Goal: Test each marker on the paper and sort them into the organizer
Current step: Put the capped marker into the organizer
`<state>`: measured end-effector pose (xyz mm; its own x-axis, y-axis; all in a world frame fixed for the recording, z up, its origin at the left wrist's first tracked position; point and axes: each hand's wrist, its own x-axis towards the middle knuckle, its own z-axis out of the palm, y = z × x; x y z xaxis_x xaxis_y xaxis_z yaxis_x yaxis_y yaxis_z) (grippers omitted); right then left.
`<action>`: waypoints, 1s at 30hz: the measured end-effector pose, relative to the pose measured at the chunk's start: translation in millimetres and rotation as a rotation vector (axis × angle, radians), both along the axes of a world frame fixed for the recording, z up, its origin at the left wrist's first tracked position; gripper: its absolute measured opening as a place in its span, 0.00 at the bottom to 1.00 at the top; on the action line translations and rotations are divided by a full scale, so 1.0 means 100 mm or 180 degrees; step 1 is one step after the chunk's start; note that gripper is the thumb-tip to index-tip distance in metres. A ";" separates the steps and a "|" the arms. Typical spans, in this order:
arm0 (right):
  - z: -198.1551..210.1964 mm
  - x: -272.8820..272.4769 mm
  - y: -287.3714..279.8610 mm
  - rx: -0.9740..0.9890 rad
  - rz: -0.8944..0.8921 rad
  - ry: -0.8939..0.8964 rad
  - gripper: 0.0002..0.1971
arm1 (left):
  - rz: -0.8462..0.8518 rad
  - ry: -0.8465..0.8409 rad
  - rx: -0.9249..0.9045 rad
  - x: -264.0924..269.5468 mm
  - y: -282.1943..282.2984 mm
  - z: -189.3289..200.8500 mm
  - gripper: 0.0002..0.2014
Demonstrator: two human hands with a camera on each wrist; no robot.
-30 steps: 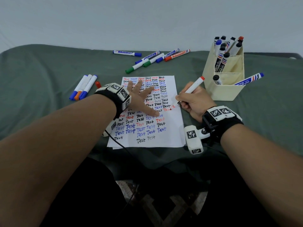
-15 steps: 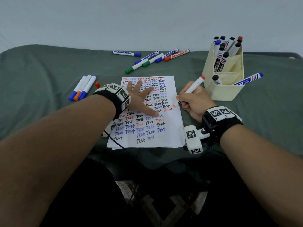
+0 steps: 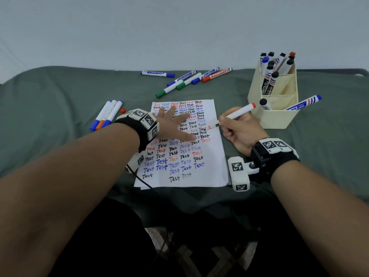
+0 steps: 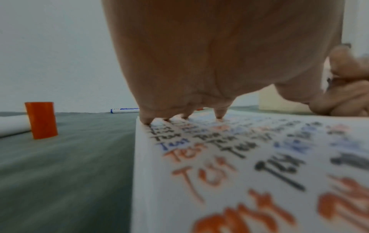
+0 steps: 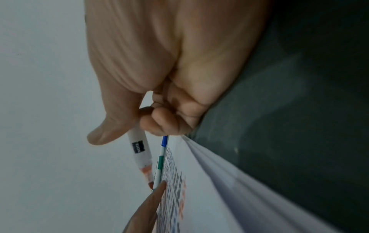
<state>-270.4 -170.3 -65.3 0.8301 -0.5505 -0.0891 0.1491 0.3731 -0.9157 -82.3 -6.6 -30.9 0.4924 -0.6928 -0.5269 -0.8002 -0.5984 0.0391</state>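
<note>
A white paper point(image 3: 209, 172) full of black, blue and red "Test" words lies on the green cloth. My left hand point(image 3: 171, 124) rests flat on it with fingers spread; from the left wrist the fingertips point(image 4: 146, 121) press the sheet. My right hand point(image 3: 239, 128) grips an uncapped red marker point(image 3: 237, 113) in a writing hold at the paper's right edge. The marker's tip is just past a fresh red "Test"; whether it touches the sheet I cannot tell. The right wrist view shows thumb and fingers round the marker point(image 5: 139, 149). A cream organizer point(image 3: 279, 118) stands to the right with several markers in it.
An orange-red cap point(image 3: 122, 110) stands left of the paper, also seen as the cap point(image 4: 42, 119) from the left wrist. Three markers point(image 3: 107, 114) lie beside it. Several more markers point(image 3: 187, 78) lie behind the paper. A blue marker point(image 3: 303, 102) leans out of the organizer's front compartment.
The red marker has tilted flatter and its tip has moved off the end of the red word to just beyond it. The left hand has stayed flat on the paper.
</note>
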 end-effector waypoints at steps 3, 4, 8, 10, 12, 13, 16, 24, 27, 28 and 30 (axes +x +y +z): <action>0.01 -0.01 0.01 0.0008 0.0056 0.0004 0.05 | -0.0020 0.0081 -0.0416 0.08 0.04 0.11 0.53; 0.01 0.00 0.00 0.0051 0.0071 0.0024 0.04 | -0.0027 -0.0004 -0.0586 0.12 0.08 0.15 0.49; 0.04 -0.02 -0.02 0.0299 0.0216 0.0025 0.11 | 0.0117 -0.0528 -0.1004 0.42 0.31 0.28 0.31; 0.07 -0.03 -0.01 0.0322 0.0270 -0.0020 0.13 | 0.0386 -0.0645 -0.0993 0.56 0.43 0.32 0.24; 0.08 -0.04 -0.01 0.0316 0.0258 -0.0072 0.09 | 0.0576 -0.0709 -0.0904 0.66 0.55 0.34 0.21; 0.08 -0.04 0.00 0.0308 0.0234 -0.0081 0.07 | 0.0617 -0.0733 -0.0853 0.69 0.60 0.34 0.20; 0.09 -0.04 0.02 0.0270 0.0182 -0.0084 0.03 | 0.0677 -0.0818 -0.0682 0.72 0.71 0.35 0.21; 0.12 -0.04 0.05 0.0199 0.0165 0.0001 0.08 | 0.0705 -0.1086 -0.0542 0.73 0.77 0.34 0.22; 0.12 -0.04 0.05 0.0195 0.0169 0.0013 0.10 | 0.0699 -0.1146 -0.0684 0.71 0.74 0.35 0.16; 0.12 -0.04 0.05 0.0187 0.0170 0.0023 0.09 | 0.0711 -0.1137 -0.0766 0.71 0.73 0.36 0.15; 0.12 -0.04 0.05 0.0187 0.0170 0.0033 0.09 | 0.0737 -0.1064 -0.0987 0.69 0.70 0.38 0.13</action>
